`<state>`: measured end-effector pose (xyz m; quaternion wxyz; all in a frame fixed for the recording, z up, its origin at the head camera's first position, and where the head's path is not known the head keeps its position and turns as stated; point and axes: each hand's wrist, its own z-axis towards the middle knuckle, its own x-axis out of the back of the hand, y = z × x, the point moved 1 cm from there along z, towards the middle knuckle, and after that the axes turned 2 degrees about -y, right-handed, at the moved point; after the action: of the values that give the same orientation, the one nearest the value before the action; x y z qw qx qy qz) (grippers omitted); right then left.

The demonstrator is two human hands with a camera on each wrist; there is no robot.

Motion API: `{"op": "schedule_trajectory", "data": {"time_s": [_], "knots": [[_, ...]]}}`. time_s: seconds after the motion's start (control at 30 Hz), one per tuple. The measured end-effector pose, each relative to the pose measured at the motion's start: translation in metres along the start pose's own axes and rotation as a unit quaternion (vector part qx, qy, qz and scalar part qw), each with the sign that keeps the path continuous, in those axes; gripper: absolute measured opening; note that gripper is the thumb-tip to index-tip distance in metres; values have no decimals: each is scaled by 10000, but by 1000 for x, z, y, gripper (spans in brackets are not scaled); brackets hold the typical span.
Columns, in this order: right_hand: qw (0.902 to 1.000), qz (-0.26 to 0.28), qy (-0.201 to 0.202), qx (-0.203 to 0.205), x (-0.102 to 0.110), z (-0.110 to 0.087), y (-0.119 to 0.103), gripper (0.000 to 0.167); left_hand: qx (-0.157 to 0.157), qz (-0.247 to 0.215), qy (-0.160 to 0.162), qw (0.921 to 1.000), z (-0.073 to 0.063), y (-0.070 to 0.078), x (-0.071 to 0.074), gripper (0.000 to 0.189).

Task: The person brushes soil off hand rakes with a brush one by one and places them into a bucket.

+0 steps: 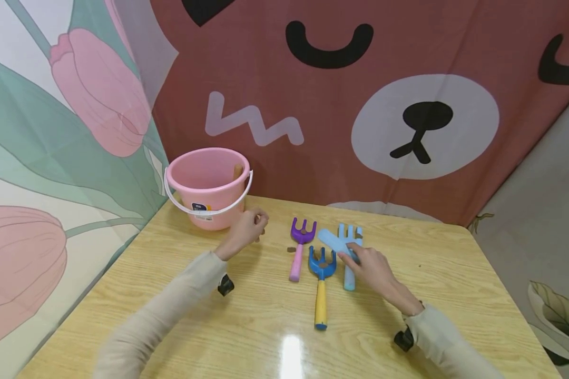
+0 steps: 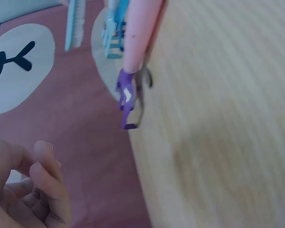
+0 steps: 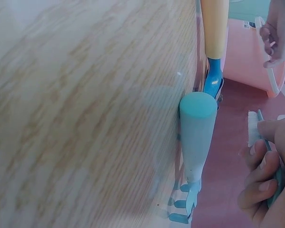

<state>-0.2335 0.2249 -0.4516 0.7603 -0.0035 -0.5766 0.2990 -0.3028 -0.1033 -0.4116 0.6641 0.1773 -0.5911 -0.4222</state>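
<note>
My right hand (image 1: 372, 269) grips a light blue brush (image 1: 331, 240) above the table. Its white bristles (image 3: 252, 128) show in the right wrist view. Below and beside the brush lies a light blue hand rake (image 1: 349, 276), partly covered by that hand. Next to it are a blue hand rake with a yellow handle (image 1: 321, 302) and a purple one with a pink handle (image 1: 296, 261). Small brown bits stick to the rakes' heads. My left hand (image 1: 248, 227), fingers loosely curled and holding nothing, hovers in front of the pink bucket (image 1: 207, 184).
Inside the bucket, a brown stick-like thing (image 1: 237, 171) leans at the right wall, and its white handle (image 1: 208, 211) hangs down in front. A brown crumb (image 1: 291, 249) lies left of the purple rake. A printed bear curtain (image 1: 327, 105) hangs behind the wooden table (image 1: 246, 326).
</note>
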Motion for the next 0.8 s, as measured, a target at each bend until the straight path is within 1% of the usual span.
{"op": "schedule_trajectory", "data": {"time_s": [0.13, 0.27, 0.43, 0.5, 0.53, 0.57, 0.67, 0.77, 0.8], "knots": [[10000, 6, 22, 18, 0, 0, 0, 40, 143, 234, -75, 9996, -3, -2, -12, 21], [10000, 7, 42, 24, 0, -1, 0, 39, 283, 225, -227, 9991, -4, -5, -24, 19], [10000, 25, 67, 46, 1, 0, 1, 39, 608, -64, -497, 9969, -6, -6, -42, 18], [10000, 15, 46, 13, 1, 1, 1, 39, 715, -340, -644, 9948, -8, -5, -49, 20], [10000, 6, 28, -12, 1, 1, 2, 39, 747, -446, -705, 9937, -9, -5, -52, 21], [10000, 6, 17, -29, 1, 0, 2, 40, 637, -542, -725, 9939, -10, -6, -56, 23], [10000, -17, -27, -80, 1, 0, 2, 41, 813, -777, -915, 9894, -12, -5, -66, 26], [10000, -10, -23, -71, 0, -1, 2, 41, 901, -794, -1012, 9876, -15, -4, -74, 27], [10000, -19, -25, -74, 0, -1, 3, 40, 1069, -792, -1090, 9851, -15, -1, -76, 27]]}}
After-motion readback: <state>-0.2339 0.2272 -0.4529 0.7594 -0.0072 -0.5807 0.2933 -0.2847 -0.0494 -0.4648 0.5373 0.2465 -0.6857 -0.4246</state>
